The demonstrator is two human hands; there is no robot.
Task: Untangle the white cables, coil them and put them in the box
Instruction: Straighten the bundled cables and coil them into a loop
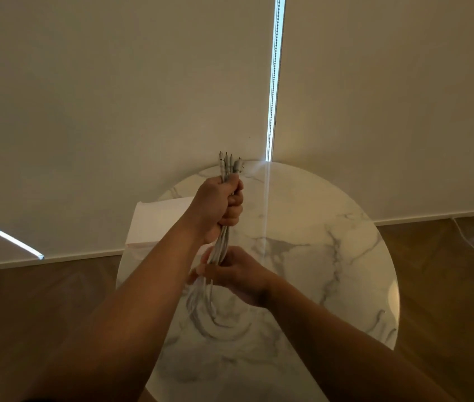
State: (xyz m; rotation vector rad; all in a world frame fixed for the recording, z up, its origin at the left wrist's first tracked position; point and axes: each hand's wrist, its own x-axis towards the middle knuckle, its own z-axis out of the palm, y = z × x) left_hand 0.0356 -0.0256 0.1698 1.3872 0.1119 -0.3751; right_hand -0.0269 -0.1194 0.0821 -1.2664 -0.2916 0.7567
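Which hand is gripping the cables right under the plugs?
The left hand, the higher one, fisted round the white cables just below the plugs; the right hand holds them lower down.

Dim warm light; bright slits between blinds [276,68]; edges bowed
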